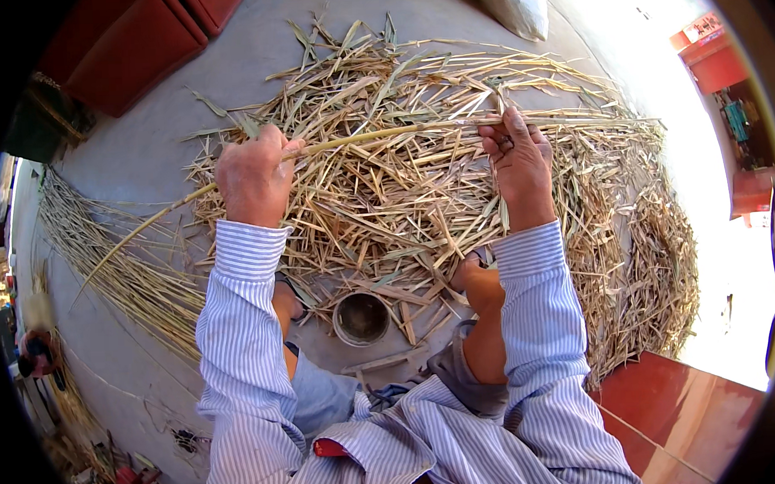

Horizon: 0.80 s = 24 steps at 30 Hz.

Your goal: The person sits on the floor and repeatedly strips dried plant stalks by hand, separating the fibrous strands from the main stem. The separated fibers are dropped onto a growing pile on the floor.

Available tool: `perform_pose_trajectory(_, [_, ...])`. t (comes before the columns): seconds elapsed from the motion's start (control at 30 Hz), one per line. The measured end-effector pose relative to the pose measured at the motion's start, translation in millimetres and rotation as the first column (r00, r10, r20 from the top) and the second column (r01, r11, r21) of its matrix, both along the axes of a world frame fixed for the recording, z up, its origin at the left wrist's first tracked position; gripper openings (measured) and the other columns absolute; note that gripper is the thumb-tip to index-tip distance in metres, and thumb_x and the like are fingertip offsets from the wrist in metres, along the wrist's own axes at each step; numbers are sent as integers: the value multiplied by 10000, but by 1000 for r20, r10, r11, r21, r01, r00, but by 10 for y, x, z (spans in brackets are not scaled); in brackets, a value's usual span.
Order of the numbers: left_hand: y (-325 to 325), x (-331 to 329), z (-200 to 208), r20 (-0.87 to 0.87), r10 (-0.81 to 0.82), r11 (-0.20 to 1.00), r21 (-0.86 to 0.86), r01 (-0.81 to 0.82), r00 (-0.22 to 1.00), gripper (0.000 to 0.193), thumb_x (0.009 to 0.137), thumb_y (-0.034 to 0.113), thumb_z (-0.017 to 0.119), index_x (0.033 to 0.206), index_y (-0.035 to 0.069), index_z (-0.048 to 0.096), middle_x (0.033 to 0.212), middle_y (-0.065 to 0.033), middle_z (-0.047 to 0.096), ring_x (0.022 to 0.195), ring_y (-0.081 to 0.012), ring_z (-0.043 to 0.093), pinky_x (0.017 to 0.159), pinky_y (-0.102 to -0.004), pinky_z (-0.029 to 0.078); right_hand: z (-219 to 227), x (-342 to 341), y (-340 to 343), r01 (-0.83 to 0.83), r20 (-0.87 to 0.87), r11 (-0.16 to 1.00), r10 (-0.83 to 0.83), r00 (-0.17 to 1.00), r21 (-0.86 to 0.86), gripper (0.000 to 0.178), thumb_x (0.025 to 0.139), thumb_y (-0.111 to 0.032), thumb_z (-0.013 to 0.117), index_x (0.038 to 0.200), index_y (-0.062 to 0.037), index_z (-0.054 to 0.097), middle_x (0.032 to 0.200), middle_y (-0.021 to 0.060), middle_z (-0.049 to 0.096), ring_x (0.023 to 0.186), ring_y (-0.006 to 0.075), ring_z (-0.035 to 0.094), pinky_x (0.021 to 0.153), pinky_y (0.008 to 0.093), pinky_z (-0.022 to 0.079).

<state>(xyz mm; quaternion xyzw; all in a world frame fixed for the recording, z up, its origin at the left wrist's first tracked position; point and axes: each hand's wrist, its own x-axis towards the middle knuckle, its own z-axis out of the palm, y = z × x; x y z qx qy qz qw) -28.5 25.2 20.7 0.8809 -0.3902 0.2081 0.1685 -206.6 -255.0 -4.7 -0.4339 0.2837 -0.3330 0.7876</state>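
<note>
A long yellow reed stalk [384,134] stretches sideways across the view, held up in front of me. My left hand [255,171] is closed in a fist around its left part, and the thin end slants down past it toward the lower left. Farther right, my right hand [519,156] pinches the stalk between thumb and fingers, with a ring on one finger. A dry leaf [500,95] sticks up by the right fingertips. Beneath both hands spreads a wide heap of dry leaves and stripped husks [386,199].
A bundle of thin stalks [119,260] lies on the floor at the left. Between my feet stands a small round bowl [361,319]. Red seats [133,55] are at the far left, a pale sack [514,5] at the top, a red board [675,411] at the lower right.
</note>
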Motion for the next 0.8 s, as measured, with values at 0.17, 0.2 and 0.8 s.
perform_pose_trajectory(0.17, [178,92,-14,9,-35,996,86,35,999,236,790,272,741,811,88,596,670,-92,624,650,-284,601,644,-402,382,9,19,-28,15,25,1000,-14,1000,-24,243,925,-195,661,985,19,564,873,145,687,763,217,702,631,245,595])
perform_pose_trajectory(0.2, [177,75,-14,9,-114,989,90,113,993,245,785,283,742,831,87,602,693,-90,628,680,-273,608,665,-400,380,-1,42,-10,9,15,999,-8,1000,-32,240,926,-196,660,990,16,566,874,144,688,764,217,702,630,245,595])
perform_pose_trajectory(0.8, [492,325,-57,131,25,996,83,-37,991,274,800,273,735,718,99,540,566,-55,564,548,-243,549,638,-377,351,-176,-6,-143,-9,-137,999,15,990,42,222,920,-242,674,1014,-45,636,892,58,678,845,142,661,655,201,537])
